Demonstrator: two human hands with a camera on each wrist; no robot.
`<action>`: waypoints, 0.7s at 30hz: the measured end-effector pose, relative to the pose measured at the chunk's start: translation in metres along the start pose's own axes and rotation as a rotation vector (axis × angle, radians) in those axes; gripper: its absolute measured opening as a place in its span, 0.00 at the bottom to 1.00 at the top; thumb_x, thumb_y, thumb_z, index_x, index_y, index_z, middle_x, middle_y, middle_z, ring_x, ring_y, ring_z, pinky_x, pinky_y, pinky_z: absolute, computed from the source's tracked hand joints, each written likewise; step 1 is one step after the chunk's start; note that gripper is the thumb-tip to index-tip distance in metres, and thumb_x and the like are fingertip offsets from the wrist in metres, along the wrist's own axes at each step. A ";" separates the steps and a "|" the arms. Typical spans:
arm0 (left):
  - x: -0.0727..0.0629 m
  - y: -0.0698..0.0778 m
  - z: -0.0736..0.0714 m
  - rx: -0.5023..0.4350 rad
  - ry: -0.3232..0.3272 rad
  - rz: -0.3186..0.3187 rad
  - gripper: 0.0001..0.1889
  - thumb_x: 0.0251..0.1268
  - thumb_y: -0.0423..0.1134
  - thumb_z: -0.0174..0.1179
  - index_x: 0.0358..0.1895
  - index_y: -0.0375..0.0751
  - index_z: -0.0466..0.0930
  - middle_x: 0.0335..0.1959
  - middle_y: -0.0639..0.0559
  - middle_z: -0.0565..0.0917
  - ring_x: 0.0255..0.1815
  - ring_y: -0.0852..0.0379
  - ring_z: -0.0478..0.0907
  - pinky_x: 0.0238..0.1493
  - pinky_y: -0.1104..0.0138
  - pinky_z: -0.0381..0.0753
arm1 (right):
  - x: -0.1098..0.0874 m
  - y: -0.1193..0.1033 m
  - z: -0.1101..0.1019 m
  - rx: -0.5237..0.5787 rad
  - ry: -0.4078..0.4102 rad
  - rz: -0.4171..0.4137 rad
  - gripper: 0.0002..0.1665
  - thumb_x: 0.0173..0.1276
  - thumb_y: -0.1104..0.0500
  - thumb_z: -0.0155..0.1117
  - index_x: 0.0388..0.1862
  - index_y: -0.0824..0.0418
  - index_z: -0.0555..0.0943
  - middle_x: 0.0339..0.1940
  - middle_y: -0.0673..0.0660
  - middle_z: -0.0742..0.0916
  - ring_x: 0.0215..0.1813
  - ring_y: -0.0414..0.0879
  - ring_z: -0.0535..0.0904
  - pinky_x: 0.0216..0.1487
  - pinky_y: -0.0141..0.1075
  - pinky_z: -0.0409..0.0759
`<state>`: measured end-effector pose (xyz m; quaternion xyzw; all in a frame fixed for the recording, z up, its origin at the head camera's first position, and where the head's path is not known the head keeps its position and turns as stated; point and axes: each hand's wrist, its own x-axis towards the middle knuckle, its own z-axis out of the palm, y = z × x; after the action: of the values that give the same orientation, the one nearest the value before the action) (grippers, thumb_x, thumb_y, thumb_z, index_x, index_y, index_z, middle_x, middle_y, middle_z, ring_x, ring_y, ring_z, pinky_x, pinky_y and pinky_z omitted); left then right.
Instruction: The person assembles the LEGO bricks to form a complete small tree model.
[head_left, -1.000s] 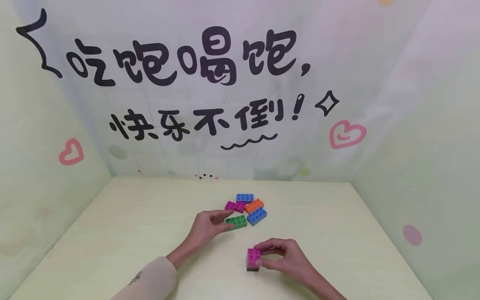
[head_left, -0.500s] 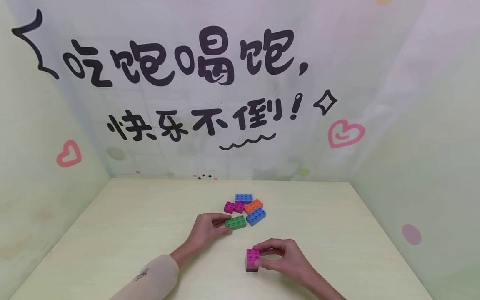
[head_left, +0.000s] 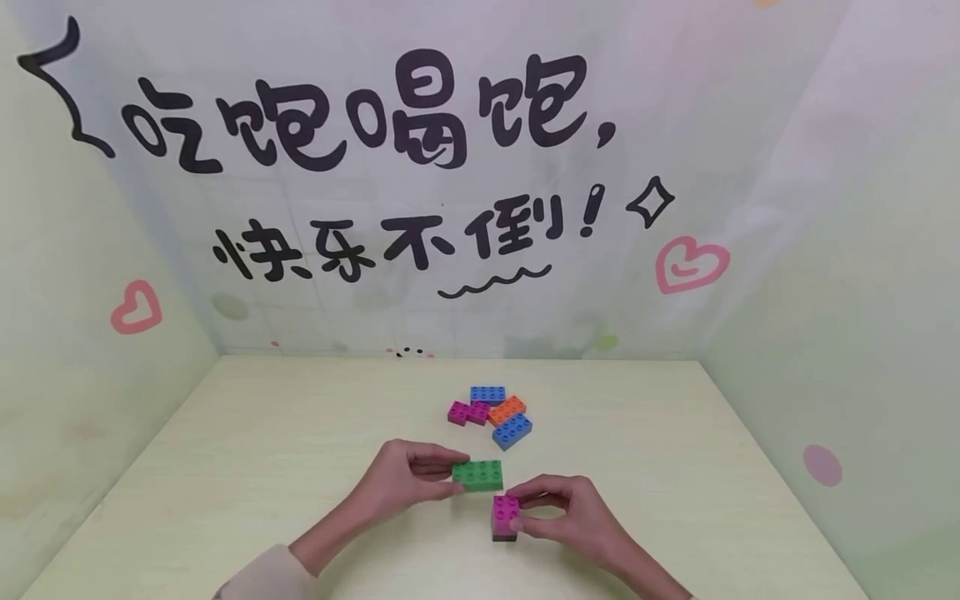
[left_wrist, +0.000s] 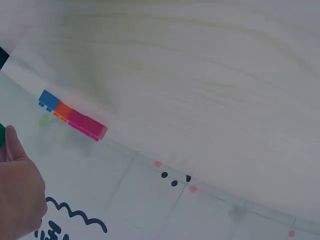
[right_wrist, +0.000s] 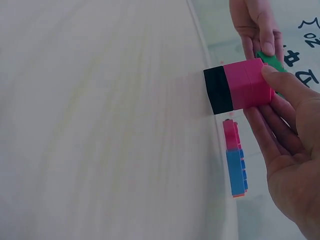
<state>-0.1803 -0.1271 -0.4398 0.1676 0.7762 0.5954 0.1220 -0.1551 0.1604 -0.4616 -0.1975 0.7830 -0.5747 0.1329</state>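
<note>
My left hand (head_left: 397, 482) pinches a green toy building brick (head_left: 478, 477) by its left end, thumb in front and fingers behind. The brick hangs over the table, just behind a small stack of toy bricks (head_left: 506, 515), magenta above and dark at the bottom. My right hand (head_left: 579, 518) grips the magenta part of that stack from the right. In the right wrist view, the stack's dark base (right_wrist: 218, 90) stands at the table surface, and the green brick (right_wrist: 271, 61) shows partly behind the magenta top. The left wrist view catches only a sliver of the green brick (left_wrist: 2, 135).
Farther back on the table (head_left: 225, 467) lies a loose group: two blue bricks, one at the rear (head_left: 487, 394) and one nearer (head_left: 513, 431), an orange brick (head_left: 507, 410) and small magenta bricks (head_left: 459, 412). Printed walls (head_left: 337, 325) enclose the table behind and on both sides.
My left hand has lifted the green brick away from the group and brought it nearer to me, close behind the stack. My right hand and the stack have hardly moved.
</note>
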 end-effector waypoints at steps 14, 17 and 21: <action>-0.021 0.012 0.010 0.101 -0.077 0.080 0.16 0.51 0.40 0.76 0.46 0.48 0.89 0.41 0.57 0.88 0.43 0.58 0.85 0.41 0.69 0.83 | 0.001 -0.003 0.007 -0.140 0.040 -0.122 0.28 0.59 0.51 0.76 0.58 0.55 0.82 0.50 0.45 0.86 0.48 0.42 0.83 0.54 0.45 0.80; -0.022 0.013 0.012 0.124 -0.076 0.095 0.16 0.51 0.40 0.76 0.46 0.48 0.89 0.41 0.58 0.87 0.43 0.59 0.85 0.41 0.68 0.83 | 0.002 -0.003 0.009 -0.193 0.056 -0.207 0.28 0.58 0.49 0.76 0.57 0.54 0.82 0.49 0.43 0.86 0.46 0.41 0.84 0.52 0.46 0.81; -0.021 0.013 0.012 0.158 -0.073 0.123 0.16 0.51 0.40 0.76 0.46 0.48 0.89 0.42 0.59 0.87 0.44 0.61 0.84 0.43 0.65 0.83 | 0.002 -0.004 0.011 -0.263 0.081 -0.303 0.26 0.59 0.49 0.75 0.55 0.54 0.83 0.46 0.42 0.86 0.44 0.39 0.83 0.48 0.46 0.83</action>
<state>-0.1547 -0.1219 -0.4304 0.2458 0.8041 0.5320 0.0998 -0.1512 0.1497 -0.4607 -0.3055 0.8174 -0.4882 -0.0136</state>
